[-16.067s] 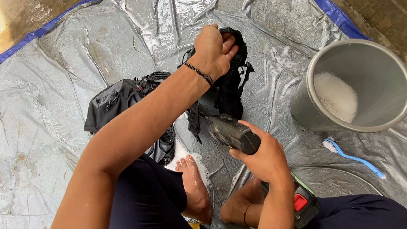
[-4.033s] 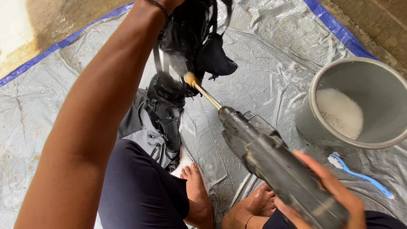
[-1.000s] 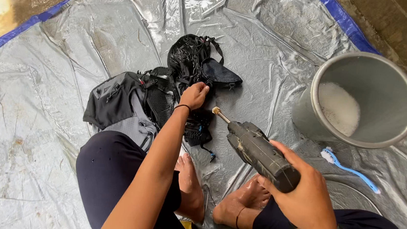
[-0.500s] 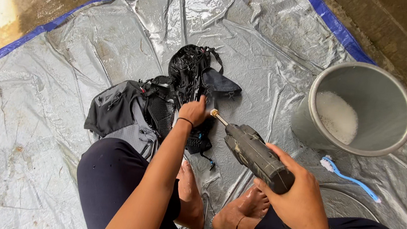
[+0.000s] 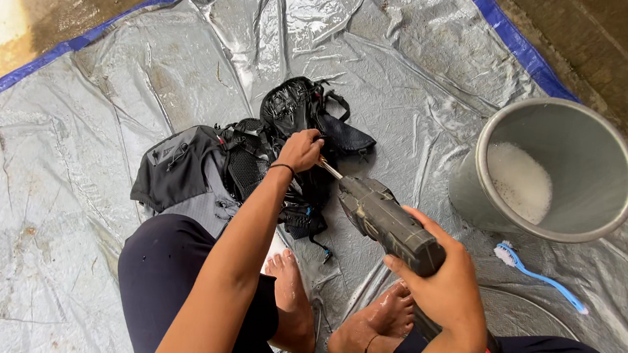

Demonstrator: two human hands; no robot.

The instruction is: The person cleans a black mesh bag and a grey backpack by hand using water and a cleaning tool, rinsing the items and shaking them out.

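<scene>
head view: left hand point(image 5: 300, 149) pinching wet black backpack point(image 5: 254, 165), soft, floppy, likely slippery, best held by straps; right hand point(image 5: 437, 280) clamped on spray gun point(image 5: 386, 222).

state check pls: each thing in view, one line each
backpack: wet, lying crumpled on the tarp
left hand: grip closed on the backpack fabric
right hand: grip closed on the spray gun, nozzle at the backpack
bucket: upright, foamy water inside
brush: lying flat, untouched
tarp: spread out, wet
</scene>
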